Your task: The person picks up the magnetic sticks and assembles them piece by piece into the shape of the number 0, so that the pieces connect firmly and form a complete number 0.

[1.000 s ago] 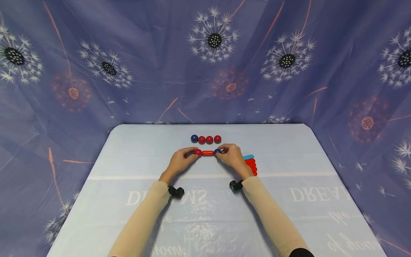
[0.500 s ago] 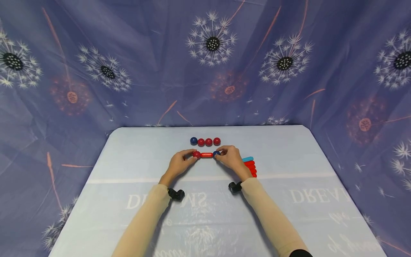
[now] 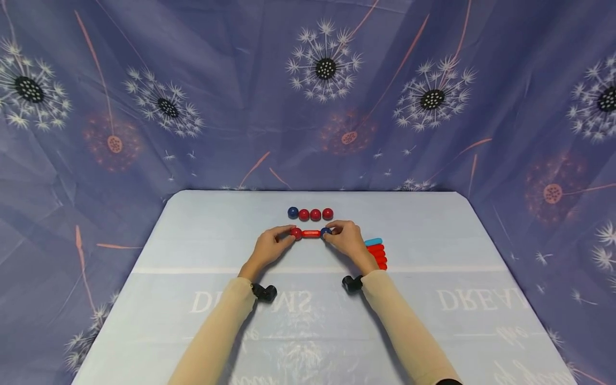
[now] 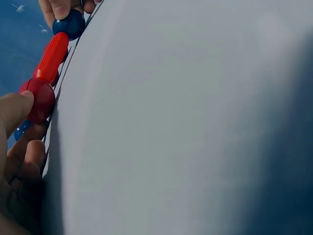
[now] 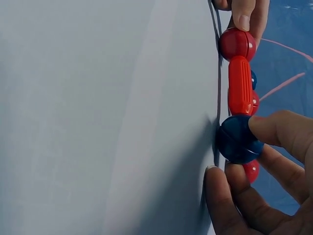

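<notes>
A ridged red rod (image 5: 240, 84) joins a red ball (image 4: 41, 100) at its left end to a blue ball (image 5: 239, 139) at its right end. My left hand (image 3: 268, 247) pinches the red ball between thumb and fingers. On the other end, my right hand (image 3: 348, 240) grips the blue ball, its thumb on the near side. The joined piece lies level, low over the white table; whether it touches the surface I cannot tell.
Behind the piece stands a row of loose balls, one blue ball (image 3: 293, 213) and three red, the middle red ball (image 3: 315, 215) among them. Right of my right hand lie a light blue rod (image 3: 373, 242) and several red rods (image 3: 377, 256), partly hidden by the wrist. A patterned cloth (image 3: 231, 133) hangs behind the table (image 3: 216, 214).
Both hands keep their hold on the two balls, and the joined piece stays in place. Only the head view has shifted slightly.
</notes>
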{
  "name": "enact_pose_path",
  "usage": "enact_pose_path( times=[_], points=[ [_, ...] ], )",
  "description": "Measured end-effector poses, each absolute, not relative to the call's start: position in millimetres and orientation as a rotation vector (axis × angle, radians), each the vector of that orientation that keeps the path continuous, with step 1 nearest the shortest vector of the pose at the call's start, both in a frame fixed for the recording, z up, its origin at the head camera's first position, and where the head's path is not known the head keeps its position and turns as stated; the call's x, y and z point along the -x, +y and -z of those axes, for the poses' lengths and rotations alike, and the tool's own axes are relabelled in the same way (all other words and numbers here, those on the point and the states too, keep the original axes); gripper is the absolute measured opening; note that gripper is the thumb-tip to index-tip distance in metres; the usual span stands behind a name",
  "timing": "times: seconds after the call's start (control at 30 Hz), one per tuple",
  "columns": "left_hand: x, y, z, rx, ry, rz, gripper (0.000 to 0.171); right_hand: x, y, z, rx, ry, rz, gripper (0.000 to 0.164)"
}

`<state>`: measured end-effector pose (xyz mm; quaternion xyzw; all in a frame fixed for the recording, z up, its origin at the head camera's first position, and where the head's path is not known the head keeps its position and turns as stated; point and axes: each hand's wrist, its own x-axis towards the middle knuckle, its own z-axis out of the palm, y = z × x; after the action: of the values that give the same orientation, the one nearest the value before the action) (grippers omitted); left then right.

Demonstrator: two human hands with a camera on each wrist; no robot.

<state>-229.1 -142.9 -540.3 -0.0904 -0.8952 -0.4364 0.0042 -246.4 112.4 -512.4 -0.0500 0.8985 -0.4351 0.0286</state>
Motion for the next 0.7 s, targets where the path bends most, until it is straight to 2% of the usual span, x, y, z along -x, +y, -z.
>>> enact_pose_path(
  times=[0.3,0.57,0.7],
  points=[
    [232,-145,543,0.285,-2.796,1.375,0.038,246,113,516,0.192,2.783,1.297,0.027],
    [230,-144,543,0.279,-2.781,1.414,0.037,246,120,513,0.293,2.737,1.239,0.042],
    [229,-142,543,0.268,-2.774,1.421,0.036,246,123,512,0.330,2.735,1.206,0.041]
  ],
)
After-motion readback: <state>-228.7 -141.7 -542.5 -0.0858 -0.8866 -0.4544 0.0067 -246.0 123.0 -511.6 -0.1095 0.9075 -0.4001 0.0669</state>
